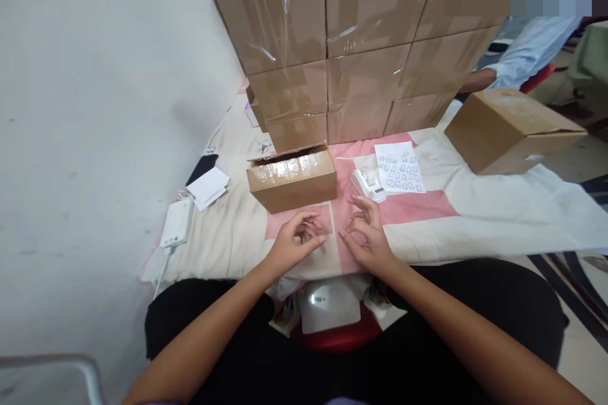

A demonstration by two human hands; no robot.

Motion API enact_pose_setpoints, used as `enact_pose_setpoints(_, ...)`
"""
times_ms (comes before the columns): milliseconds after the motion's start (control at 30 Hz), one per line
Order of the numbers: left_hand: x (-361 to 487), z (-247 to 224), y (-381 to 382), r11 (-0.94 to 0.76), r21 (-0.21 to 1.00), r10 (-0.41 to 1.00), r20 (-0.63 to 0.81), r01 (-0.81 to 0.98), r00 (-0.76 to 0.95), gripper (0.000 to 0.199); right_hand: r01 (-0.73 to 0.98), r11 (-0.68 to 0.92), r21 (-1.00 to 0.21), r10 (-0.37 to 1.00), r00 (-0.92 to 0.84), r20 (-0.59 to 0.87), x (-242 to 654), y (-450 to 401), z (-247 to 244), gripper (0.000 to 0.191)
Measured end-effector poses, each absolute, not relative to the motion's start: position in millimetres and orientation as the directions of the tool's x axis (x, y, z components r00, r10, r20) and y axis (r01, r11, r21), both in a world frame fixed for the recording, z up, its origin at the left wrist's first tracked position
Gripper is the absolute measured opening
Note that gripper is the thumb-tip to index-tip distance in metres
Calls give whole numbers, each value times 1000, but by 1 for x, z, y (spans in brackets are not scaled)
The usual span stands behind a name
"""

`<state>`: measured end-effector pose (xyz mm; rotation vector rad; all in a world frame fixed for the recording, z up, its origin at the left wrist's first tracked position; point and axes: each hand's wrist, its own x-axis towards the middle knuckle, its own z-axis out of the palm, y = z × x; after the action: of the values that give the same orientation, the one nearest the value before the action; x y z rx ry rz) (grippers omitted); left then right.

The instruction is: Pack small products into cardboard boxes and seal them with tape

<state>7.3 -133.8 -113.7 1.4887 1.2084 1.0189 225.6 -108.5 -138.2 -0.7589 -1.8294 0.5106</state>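
Both of my hands hover over the near edge of the cloth-covered table, apart from each other. My left hand [297, 240] has curled fingers spread from the thumb, with nothing between them. My right hand [368, 234] is also empty, its fingers bent and apart. Just beyond my left hand stands a small taped cardboard box [297, 183] with a gap along its top. A white device [368, 185] lies beyond my right hand, touching or beside a paper sheet [399, 168] with small drawn shapes.
Stacked taped cartons [365, 50] form a wall at the back. A larger box [513, 130] sits at the right, near a person's sleeve [536, 50]. White cards [209, 186] and a white power unit [177, 223] with a cable lie at the left.
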Motion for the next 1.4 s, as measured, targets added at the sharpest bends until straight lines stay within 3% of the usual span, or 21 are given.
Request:
enact_pose_setpoints(233,5,-118,-136,8,983,958,-60,183,279,69,289,767,-572,640,-392,661,215,-113,-146,5)
enact_pose_setpoints(333,6,-121,-138,-67,978,968,16,196,251,37,328,764,-556,643,-460,613,211,-115,-151,7)
enact_pose_setpoints(400,5,-123,-139,-214,937,966,162,277,200,15,364,733,-574,679,-441,587,208,-116,-152,6)
enact_pose_setpoints(467,3,-124,-140,-422,813,907,371,402,200,19,394,692,-605,722,-387,574,203,-117,-150,5)
enact_pose_setpoints(567,-4,-121,-141,-693,477,695,642,541,324,13,405,648,-646,762,-325,561,197,-123,-144,6)
enact_pose_setpoints(633,-11,-116,-140,-769,312,568,733,558,374,9,413,625,-663,780,-292,554,195,-125,-139,14)
enact_pose_setpoints(700,-19,-107,-137,-796,251,501,784,552,366,9,451,627,-635,771,-240,590,197,-121,-131,32)
enact_pose_setpoints(833,-42,-89,-125,-739,256,520,804,624,287,13,562,721,-405,636,-306,709,197,-79,-99,59)
enact_pose_setpoints(1033,-82,-78,-101,-678,349,573,802,647,168,15,625,764,-164,611,-617,496,156,21,-46,61)
enact_pose_setpoints(1133,-105,-76,-89,-617,425,643,758,662,113,26,579,805,-127,577,-717,392,140,47,-46,58)
enact_pose_setpoints(1233,-125,-72,-72,-553,510,732,674,659,94,46,542,835,-99,534,-754,382,136,53,-55,46)
enact_pose_setpoints(1400,-140,-61,-40,-472,559,834,534,682,139,53,492,863,-113,495,-785,372,138,54,-58,45)
